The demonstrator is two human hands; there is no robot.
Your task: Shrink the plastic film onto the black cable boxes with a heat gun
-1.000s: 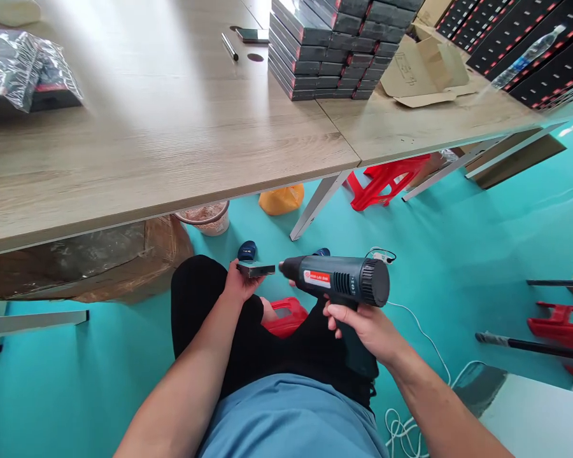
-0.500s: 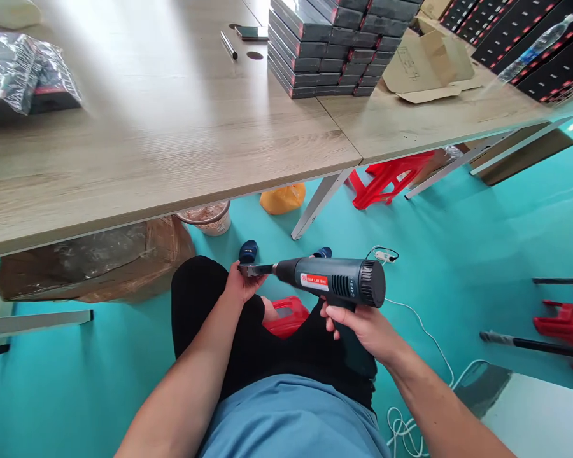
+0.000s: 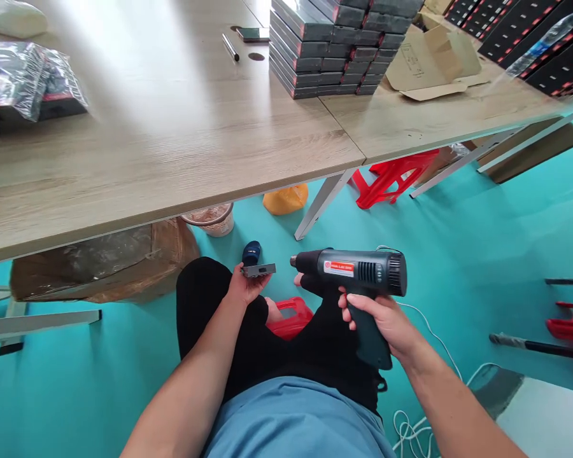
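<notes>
The left hand (image 3: 249, 286) is clasping a small flat box (image 3: 260, 271) by its left end, the fingers and palm supporting it from below, and the box is sitting above the floor, beyond the knees and short of the table (image 3: 172, 127). The right hand (image 3: 379, 313) is closing around the handle of a dark heat gun (image 3: 358, 270), whose nozzle is pointing left towards the box without touching it. The two hands are staying well apart, each gripping its own item. On the side of the gun's barrel a red label (image 3: 339, 268) is showing white lettering and a round emblem, but the letters are blurring too much to read surely. Above on the table, a stack of dark boxes (image 3: 334, 60) with reddish edges is standing near a pen (image 3: 230, 48) and a flat dark object (image 3: 253, 34). To its right, an opened piece of cardboard (image 3: 424, 63) is bearing dark marks that are not resolving into words, and a clear bottle (image 3: 549, 41) with a blue label is lying against black cartons (image 3: 510, 32) carrying small white and red marks. At the table's left, plastic-wrapped packs (image 3: 28, 79) are resting. A dark blue slipper (image 3: 251, 252) is showing tiny white characters, too small to read
</notes>
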